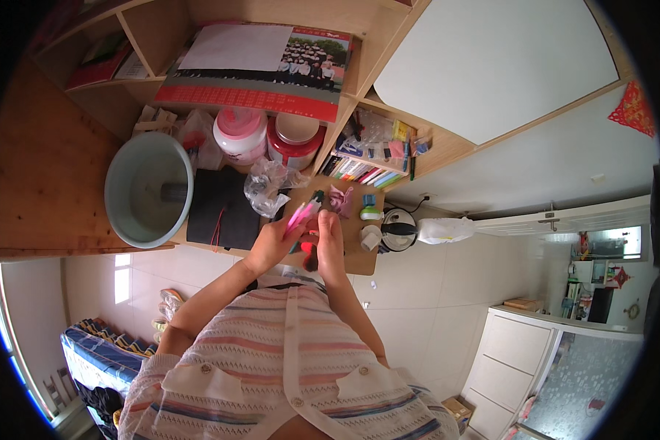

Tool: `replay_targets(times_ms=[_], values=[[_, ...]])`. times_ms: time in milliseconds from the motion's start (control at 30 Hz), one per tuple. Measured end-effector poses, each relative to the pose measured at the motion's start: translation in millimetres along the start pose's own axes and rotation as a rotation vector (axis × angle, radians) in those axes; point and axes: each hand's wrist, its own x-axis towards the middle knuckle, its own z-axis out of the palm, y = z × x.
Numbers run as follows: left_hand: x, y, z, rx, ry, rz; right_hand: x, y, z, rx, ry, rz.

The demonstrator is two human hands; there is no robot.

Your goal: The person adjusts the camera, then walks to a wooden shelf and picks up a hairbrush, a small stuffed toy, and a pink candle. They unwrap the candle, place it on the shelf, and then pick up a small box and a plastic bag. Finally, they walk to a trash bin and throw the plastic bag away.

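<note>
My left hand (pixel 270 245) is closed around a small bunch of pens (pixel 301 215) with pink barrels. A dark green end (pixel 318 196) stands at the top of the bunch. Close beside them my right hand (pixel 330 243) is raised, its thumb near the pens; whether it grips any of them is hidden. A red and dark object (pixel 309 257) shows between my hands, too partly covered to name. Just beyond my hands, a crumpled clear plastic bag (pixel 267 190) and a crumpled pink cloth or wrapper (pixel 340 200) lie on the wooden desk (pixel 357 264).
A pale bucket (pixel 148 190) stands at the left beside a black flat folder or mat (pixel 212 212). Behind are a pink-lidded jar (pixel 241 135) and a red container (pixel 296 143). Rightward are a green-and-white bottle (pixel 369 213), a paper roll (pixel 370 237) and an electric cooker (pixel 399 228).
</note>
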Motion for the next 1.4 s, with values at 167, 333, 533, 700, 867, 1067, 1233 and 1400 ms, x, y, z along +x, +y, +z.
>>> replay_targets(times_ms=[167,333,533,700,867,1067,1233,1400], values=[[-1,-3,-1,-0.113,-0.066,-0.144,-5,3,3,-0.187,0.057,-0.13],[-3,11,0,-0.074,-0.067,-0.06,0,11,-10,-0.19,0.066,-0.105],[2,-9,4,-0.087,0.022,-0.054,-6,4,-18,-0.385,0.049,-0.094],[3,-24,4,-0.125,0.03,-0.156,-9,6,-23,-0.55,0.034,-0.144],[3,-9,0,-0.146,-0.033,-0.192,-9,13,-29,-0.577,-0.05,-0.146],[1,-16,2,-0.107,-0.01,-0.104,-14,15,-27,-0.523,-0.118,0.004],[-1,-13,-2,-0.044,-0.063,-0.187,-19,12,-25,-0.232,-0.094,0.1],[-3,-28,15,0.275,0.047,0.02,-22,19,-18,-0.447,0.065,0.049]])
